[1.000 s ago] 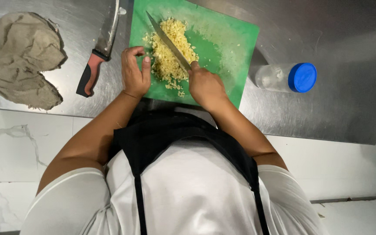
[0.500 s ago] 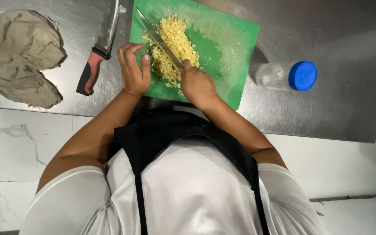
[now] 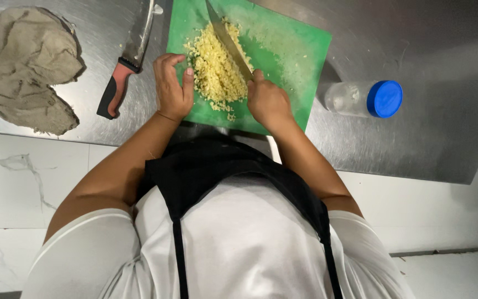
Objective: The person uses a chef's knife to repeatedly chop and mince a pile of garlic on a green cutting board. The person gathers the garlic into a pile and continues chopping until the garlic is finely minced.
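Minced yellow pile point(image 3: 217, 69) on the green cutting board point(image 3: 300, 52) already looks finely chopped, though a few coarser bits may remain; the view is too small to be sure. The right hand point(image 3: 266, 102) is closed around the knife point(image 3: 229, 41), blade lying across the pile. The left hand point(image 3: 172, 88), loosely curled and holding nothing, rests just beside the pile's left edge.

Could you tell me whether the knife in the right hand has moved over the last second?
Yes. The knife in the right hand has swung: its blade now lies further toward the far edge of the green cutting board, across the chopped yellow pile.
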